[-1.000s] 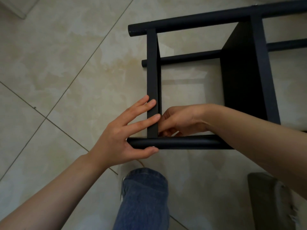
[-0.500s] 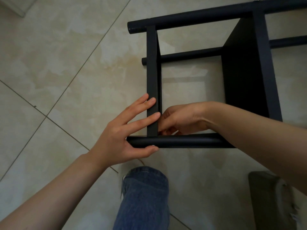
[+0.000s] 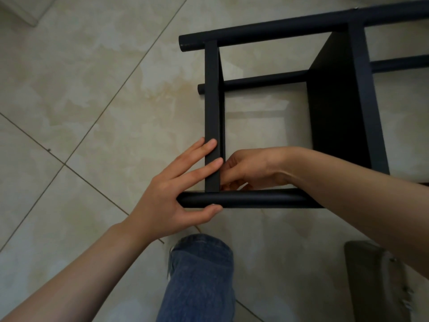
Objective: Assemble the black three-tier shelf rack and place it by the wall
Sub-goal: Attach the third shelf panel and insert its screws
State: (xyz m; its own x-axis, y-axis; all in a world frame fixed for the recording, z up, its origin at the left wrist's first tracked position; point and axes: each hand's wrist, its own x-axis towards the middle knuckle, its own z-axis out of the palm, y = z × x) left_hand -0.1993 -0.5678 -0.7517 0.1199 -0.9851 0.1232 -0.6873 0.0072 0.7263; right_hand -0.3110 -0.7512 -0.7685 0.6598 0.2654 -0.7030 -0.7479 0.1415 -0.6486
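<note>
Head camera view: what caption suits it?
Left hand braces the end board and near pole of the black rack while the right hand works at their joint.

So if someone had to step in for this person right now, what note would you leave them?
Left hand: straight fingers press on the end shelf, thumb against the near pole.
Right hand: fingers curled at the corner where that shelf meets the pole. Whatever they work on is hidden.
Rack: lies on its side on the floor. The poles and two shelves in view look fitted together.
Done: most of the frame, as far as it shows.
Left: probably finish this corner joint, check the part out of view, then stand the rack up and put it by the wall.
</note>
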